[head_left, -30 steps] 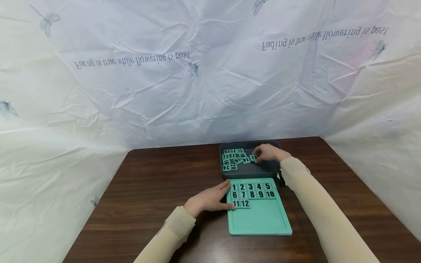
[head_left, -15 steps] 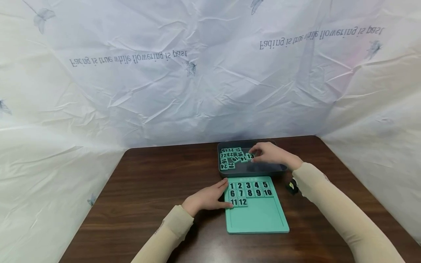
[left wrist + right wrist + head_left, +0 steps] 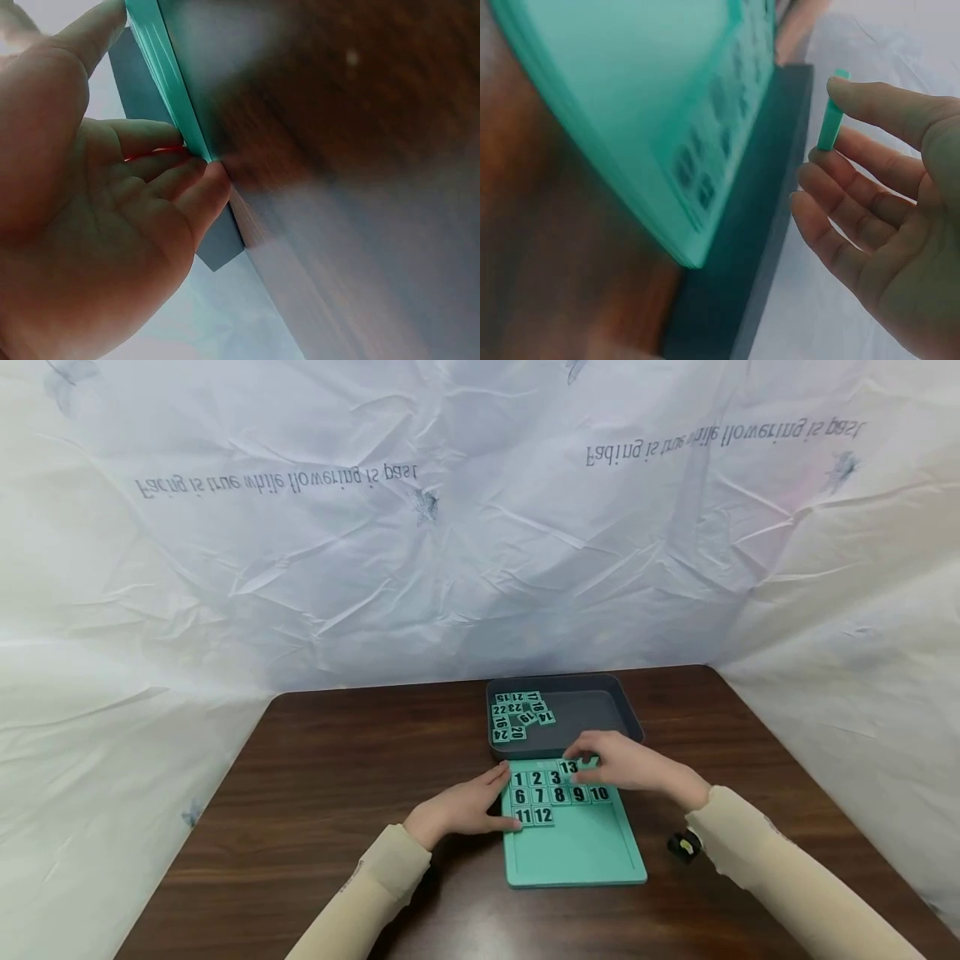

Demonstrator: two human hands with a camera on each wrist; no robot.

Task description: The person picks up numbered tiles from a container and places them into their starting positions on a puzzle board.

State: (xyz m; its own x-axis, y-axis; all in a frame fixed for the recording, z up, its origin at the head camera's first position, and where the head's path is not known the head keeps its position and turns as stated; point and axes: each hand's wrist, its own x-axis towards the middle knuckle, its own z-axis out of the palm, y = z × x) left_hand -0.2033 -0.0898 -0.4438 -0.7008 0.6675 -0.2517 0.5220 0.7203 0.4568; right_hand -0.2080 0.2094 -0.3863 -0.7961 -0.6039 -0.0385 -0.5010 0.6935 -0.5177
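My right hand (image 3: 626, 766) pinches a small green number tile (image 3: 568, 767) marked 13 between thumb and fingers, over the top of the mint-green board (image 3: 576, 853). Edge-on, the same tile (image 3: 831, 120) shows in the right wrist view, apart from the board. Tiles 1 to 12 sit in rows on the board; 4 and 5 are mostly hidden by the right hand. At the board's left edge rests my left hand (image 3: 453, 810), fingers extended, the thumb near tile 11 (image 3: 523, 816). Fingers (image 3: 202, 196) touch the board's side in the left wrist view.
Behind the board stands a dark grey tray (image 3: 592, 714), several loose number tiles (image 3: 517, 708) gathered at its left. A small black object (image 3: 683, 846) is by the right wrist. White printed sheeting (image 3: 480, 568) surrounds the brown wooden table (image 3: 360, 760).
The right hand has taken tile 13 out of the tray and carried it toward the board. The left hand keeps its place at the board's edge. The head view has shifted slightly.
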